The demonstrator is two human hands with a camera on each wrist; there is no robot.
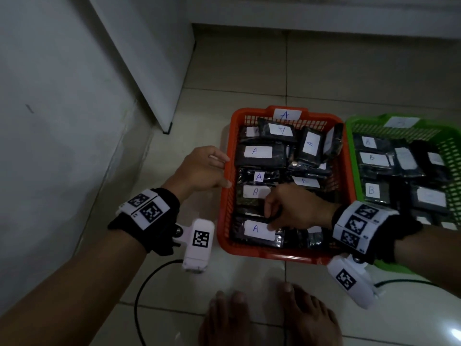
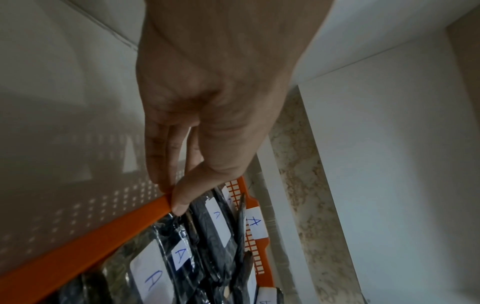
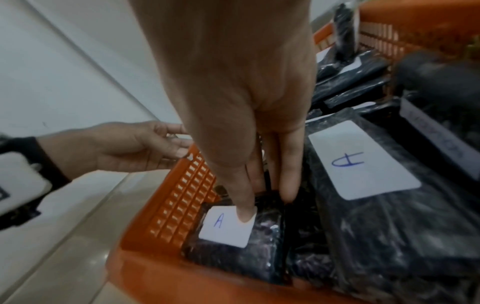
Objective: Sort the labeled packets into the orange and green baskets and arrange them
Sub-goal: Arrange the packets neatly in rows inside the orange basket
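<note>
Orange basket (image 1: 284, 253) on the floor tiles (image 1: 224, 71), packed with black packets labeled A. Green basket (image 1: 354, 146) just to its right, holding packets labeled B (image 1: 374, 191).

My left hand (image 1: 199, 171) is at the orange basket's left rim. The left wrist view shows thumb and fingertips (image 2: 179, 197) pinching that rim (image 2: 103, 232); from the head view this contact is unclear.

My right hand (image 1: 294, 208) reaches into the near left corner of the orange basket. The right wrist view shows one fingertip (image 3: 245, 216) pressing on the white label of the nearest packet (image 3: 233, 251), the other fingers curled down at its far edge. Grip: grasping that packet, which lies flat against the basket's near wall.

The head view alone shows my bare feet (image 1: 269, 320) on the floor and the basket's own A tag (image 1: 285, 114).
</note>
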